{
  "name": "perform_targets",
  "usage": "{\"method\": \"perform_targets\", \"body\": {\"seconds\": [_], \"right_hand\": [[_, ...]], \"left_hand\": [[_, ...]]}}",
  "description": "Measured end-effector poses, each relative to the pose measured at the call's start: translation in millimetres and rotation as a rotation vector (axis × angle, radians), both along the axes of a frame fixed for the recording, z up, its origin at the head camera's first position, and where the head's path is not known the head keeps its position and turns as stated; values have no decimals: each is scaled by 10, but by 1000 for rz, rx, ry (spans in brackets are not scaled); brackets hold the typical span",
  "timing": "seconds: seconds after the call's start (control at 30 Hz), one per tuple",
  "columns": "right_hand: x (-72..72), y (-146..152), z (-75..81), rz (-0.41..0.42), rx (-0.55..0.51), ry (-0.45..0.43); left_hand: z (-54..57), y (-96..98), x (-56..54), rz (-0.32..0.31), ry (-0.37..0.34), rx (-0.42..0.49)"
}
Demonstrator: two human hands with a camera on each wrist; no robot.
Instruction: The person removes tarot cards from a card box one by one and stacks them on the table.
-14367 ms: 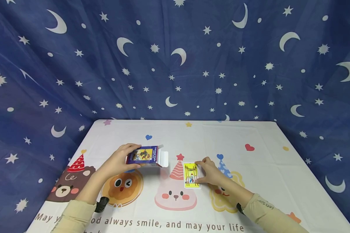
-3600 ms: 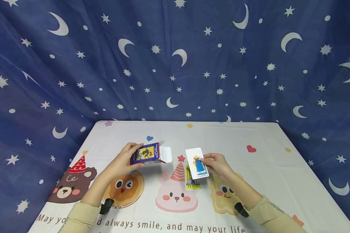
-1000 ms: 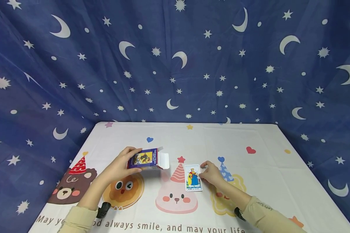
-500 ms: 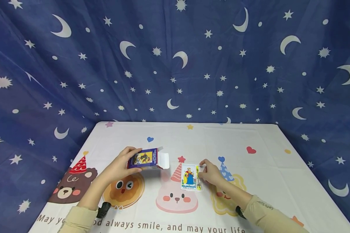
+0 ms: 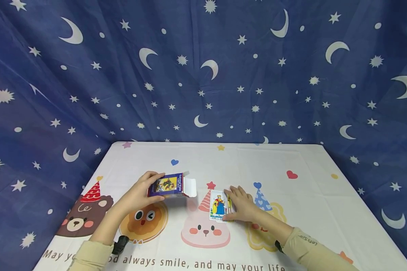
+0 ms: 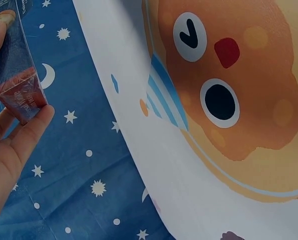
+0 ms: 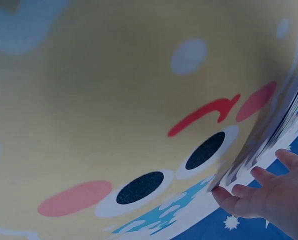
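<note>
In the head view my left hand grips a blue tarot card box between thumb and fingers. Its white flap stands open to the right. The left wrist view shows fingertips at the box's reddish end. To the right, a stack of tarot cards lies on the tablecloth, topped by a King of Cups card shifted left over the yellow cards below. My right hand spans this stack, thumb at its near edge and fingers at the far one. The stack's edge shows in the right wrist view.
A white tablecloth printed with cartoon faces and lettering covers the table. Behind and beside it hangs a blue curtain with moons and stars. Black wrist straps sit below the hands.
The King of Cups card, earlier held above the stack, was laid on it, then slid left. My right hand has moved left over the stack, thumb and fingers wider. The left hand keeps the box.
</note>
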State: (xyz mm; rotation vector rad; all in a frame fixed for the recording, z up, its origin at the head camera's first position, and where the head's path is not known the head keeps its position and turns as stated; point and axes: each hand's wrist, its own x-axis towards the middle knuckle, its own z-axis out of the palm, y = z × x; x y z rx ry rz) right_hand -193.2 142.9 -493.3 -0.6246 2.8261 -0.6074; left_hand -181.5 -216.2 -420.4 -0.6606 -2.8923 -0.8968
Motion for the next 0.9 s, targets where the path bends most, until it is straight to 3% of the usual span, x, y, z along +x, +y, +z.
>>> {"method": "perform_targets", "body": {"seconds": [0.9], "right_hand": [[52,186,35,27,-13,-52]], "left_hand": [[-9,8,14,24,-24,-4]]}}
